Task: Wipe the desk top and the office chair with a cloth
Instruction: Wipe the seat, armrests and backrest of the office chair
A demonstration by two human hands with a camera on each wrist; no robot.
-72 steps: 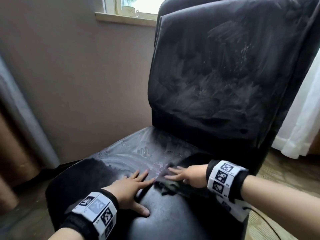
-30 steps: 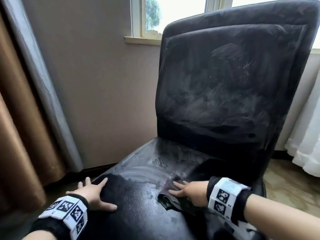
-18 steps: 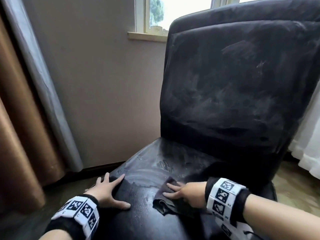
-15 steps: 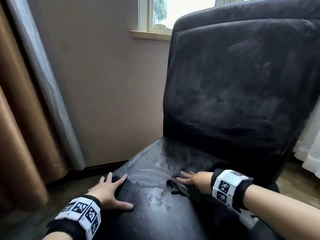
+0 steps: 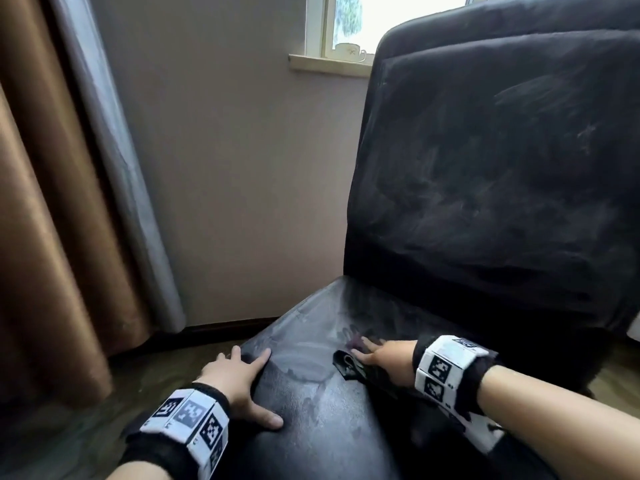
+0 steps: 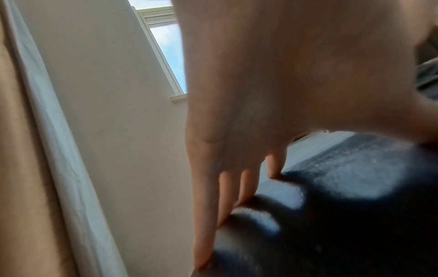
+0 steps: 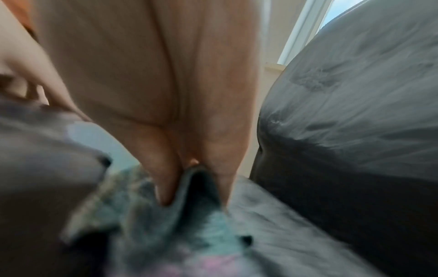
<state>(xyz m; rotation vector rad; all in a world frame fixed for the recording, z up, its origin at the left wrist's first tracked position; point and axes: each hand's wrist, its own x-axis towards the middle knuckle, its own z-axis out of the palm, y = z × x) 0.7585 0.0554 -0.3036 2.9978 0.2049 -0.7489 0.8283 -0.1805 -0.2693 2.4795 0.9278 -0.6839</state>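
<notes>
A black leather office chair (image 5: 485, 188) fills the right of the head view, its seat (image 5: 311, 410) smeared with wipe marks. My right hand (image 5: 381, 358) lies flat with straight fingers on a dark crumpled cloth (image 5: 346, 367) in the middle of the seat. The right wrist view shows the fingers (image 7: 163, 183) pressing into the cloth (image 7: 184, 215), with the chair back (image 7: 355, 112) to the right. My left hand (image 5: 239, 379) rests spread and flat on the seat's front left edge; in the left wrist view its fingers (image 6: 225, 196) drape over the seat edge (image 6: 331, 206).
A plain wall (image 5: 242, 168) stands behind the chair, with a window sill (image 5: 329, 65) carrying a white cup (image 5: 349, 51). Brown and grey curtains (image 5: 69, 202) hang at the left. White curtain fabric (image 5: 633, 327) shows at the far right. Floor (image 5: 69, 427) lies below left.
My right hand has slid the cloth forward and back across the seat, now slightly further in. My left hand moved from mid-seat to the front left edge and stays there.
</notes>
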